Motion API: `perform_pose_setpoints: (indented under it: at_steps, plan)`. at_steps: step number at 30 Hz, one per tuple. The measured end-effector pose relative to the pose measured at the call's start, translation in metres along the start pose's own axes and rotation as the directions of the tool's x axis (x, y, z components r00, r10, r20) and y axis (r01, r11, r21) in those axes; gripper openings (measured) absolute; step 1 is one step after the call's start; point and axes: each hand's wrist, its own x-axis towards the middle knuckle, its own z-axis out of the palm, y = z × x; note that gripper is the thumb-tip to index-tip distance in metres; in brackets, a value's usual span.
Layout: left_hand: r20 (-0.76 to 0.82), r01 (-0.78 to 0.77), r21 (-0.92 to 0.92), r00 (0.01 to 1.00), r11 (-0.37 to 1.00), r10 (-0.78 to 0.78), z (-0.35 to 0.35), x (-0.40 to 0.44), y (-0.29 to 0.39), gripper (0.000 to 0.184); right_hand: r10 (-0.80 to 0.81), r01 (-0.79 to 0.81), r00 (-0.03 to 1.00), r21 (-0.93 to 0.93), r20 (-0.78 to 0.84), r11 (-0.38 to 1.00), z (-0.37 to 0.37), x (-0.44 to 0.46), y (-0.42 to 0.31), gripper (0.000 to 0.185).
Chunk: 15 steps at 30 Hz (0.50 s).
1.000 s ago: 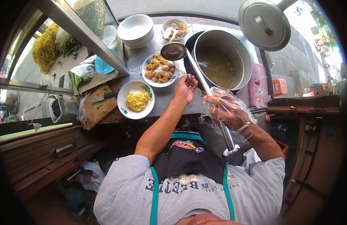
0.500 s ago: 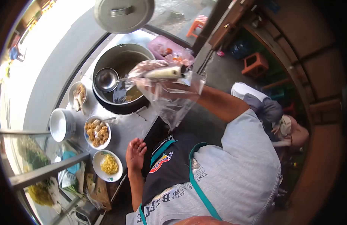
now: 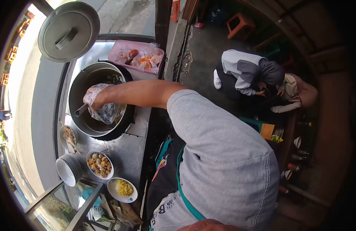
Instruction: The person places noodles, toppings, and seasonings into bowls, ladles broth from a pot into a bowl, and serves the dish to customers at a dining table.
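Right hand (image 3: 98, 101) in pot (image 3: 79, 84); pot between tub (image 3: 115, 53) and meatball bowl (image 3: 111, 168).

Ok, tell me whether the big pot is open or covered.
Open. The pot shows its inside around the plastic-covered right hand, and the round lid is away from its mouth.

Grey short-sleeved shirt (image 3: 228, 161) with dark lettering (image 3: 162, 208) — black apron (image 3: 158, 190), teal trim (image 3: 183, 195) — clear plastic (image 3: 105, 112) over the right hand (image 3: 97, 99).
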Motion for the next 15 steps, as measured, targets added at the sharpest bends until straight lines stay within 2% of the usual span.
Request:
perform_pose_setpoints:
  at_steps: [1,3,5,7,10,13,15]
  plan:
    - [-0.004,0.027,-0.011,1.0,1.0,-0.027,0.0,0.006,-0.002,0.023,-0.065,0.062,0.997,-0.09,-0.029,0.994,0.026,0.029,0.006,0.031]
    - [-0.014,0.08,-0.047,0.997,0.996,-0.081,-0.003,0.018,-0.009,0.024,-0.146,0.158,0.984,-0.132,0.097,0.978,0.036,0.039,-0.003,0.029]
    - [-0.02,0.131,-0.081,0.991,0.988,-0.133,-0.006,0.031,-0.016,0.024,-0.198,0.209,0.974,-0.094,0.106,0.973,0.035,0.014,-0.013,0.03]
    - [-0.026,0.18,-0.113,0.983,0.977,-0.184,-0.01,0.044,-0.022,0.024,-0.253,0.274,0.95,-0.099,0.183,0.957,0.028,-0.003,-0.013,0.033]
    - [-0.037,0.233,-0.16,0.97,0.959,-0.241,-0.015,0.059,-0.031,0.024,-0.143,0.157,0.972,-0.067,0.184,0.985,-0.002,-0.031,-0.014,0.034]
    - [-0.043,0.268,-0.195,0.959,0.944,-0.281,-0.019,0.071,-0.04,0.024,-0.045,0.056,0.982,-0.055,0.185,0.997,-0.009,-0.022,-0.003,0.035]
    - [-0.055,0.287,-0.231,0.95,0.93,-0.307,-0.022,0.076,-0.047,0.024,-0.06,0.085,0.977,-0.116,0.202,0.99,0.0,0.004,0.007,0.035]
